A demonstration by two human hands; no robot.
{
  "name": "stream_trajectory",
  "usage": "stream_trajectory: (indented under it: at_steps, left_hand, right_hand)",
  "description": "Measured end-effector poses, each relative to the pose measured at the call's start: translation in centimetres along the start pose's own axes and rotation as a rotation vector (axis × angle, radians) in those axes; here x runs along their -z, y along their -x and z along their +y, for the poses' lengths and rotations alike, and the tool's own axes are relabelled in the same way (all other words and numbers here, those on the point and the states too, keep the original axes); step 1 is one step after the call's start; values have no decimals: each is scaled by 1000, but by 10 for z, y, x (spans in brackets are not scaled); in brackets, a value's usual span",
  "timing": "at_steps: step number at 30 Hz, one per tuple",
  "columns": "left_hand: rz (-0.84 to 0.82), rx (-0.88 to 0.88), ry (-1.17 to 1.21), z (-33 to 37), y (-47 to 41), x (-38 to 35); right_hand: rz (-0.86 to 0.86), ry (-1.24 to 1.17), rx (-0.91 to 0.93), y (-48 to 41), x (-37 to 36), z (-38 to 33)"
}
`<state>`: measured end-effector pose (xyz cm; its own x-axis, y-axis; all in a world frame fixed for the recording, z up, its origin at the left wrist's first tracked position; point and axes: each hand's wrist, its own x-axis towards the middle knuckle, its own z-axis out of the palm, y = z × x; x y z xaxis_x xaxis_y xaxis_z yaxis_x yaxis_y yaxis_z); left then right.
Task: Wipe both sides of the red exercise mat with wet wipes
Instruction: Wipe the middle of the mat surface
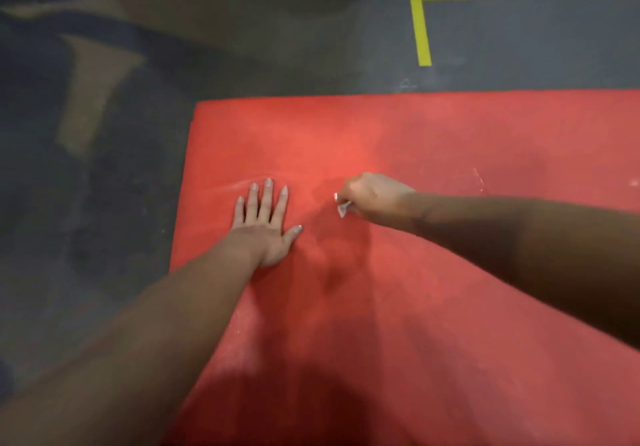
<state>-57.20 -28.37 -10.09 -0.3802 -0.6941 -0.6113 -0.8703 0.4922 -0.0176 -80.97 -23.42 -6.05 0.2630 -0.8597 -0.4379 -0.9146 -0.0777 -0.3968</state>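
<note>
We've got the mat flat on the grey floor, near some yellow tape. Our left hand presses it palm down, fingers straight. Our right hand is curled round a scrunched white wipe, touching the mat just beside the left.

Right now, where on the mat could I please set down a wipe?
Bare red mat lies between its far edge and the right hand, plus its far left corner. Crowded between the left hand and wet wipe.

Bare forearms, long-nailed left hand
</note>
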Motion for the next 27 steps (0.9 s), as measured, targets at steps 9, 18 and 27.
stream_trajectory:
  at_steps: [9, 18, 27]
  left_hand:
    - [678, 184, 274, 36, 41, -86]
    - [735, 200, 301, 34, 40, -87]
    - [702, 219, 274, 35, 41, -84]
  right_hand:
    - [511, -354, 92, 45, -90, -1]
    - [644, -193, 48, 32, -87, -9]
    - [147, -190, 416, 124, -128, -45]
